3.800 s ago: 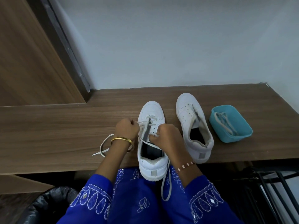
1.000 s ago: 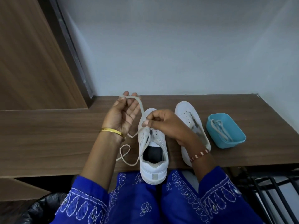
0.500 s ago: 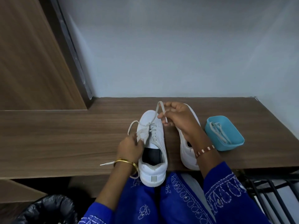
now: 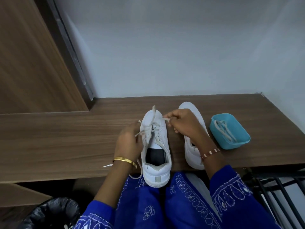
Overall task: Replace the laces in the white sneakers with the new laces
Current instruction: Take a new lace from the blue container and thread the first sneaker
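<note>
head: near sneaker (image 4: 156, 146) frame centre on bench (image 4: 66, 138), second sneaker (image 4: 193, 146) right of it | right hand (image 4: 184, 124) pinches lace (image 4: 152, 119) end above toe | left hand (image 4: 128, 142) fingers curled on lace beside eyelets | spare lace in blue tub (image 4: 231, 131) mid-right | lace soft, light, floppy; best held at stiff tip

My sleeves (image 4: 231, 195) are deep blue with white stitched patterns, and I wear a gold bangle (image 4: 125, 161) on one wrist and a copper-and-white bracelet (image 4: 211, 152) on the other. Both sneakers (image 4: 156, 146) are white, the nearer with a black insole, a grey heel tab and an off-white lace (image 4: 148, 128). The tub (image 4: 237, 144) is turquoise, the desk (image 4: 66, 138) brown woodgrain, the wall (image 4: 165, 47) pale grey.
</note>
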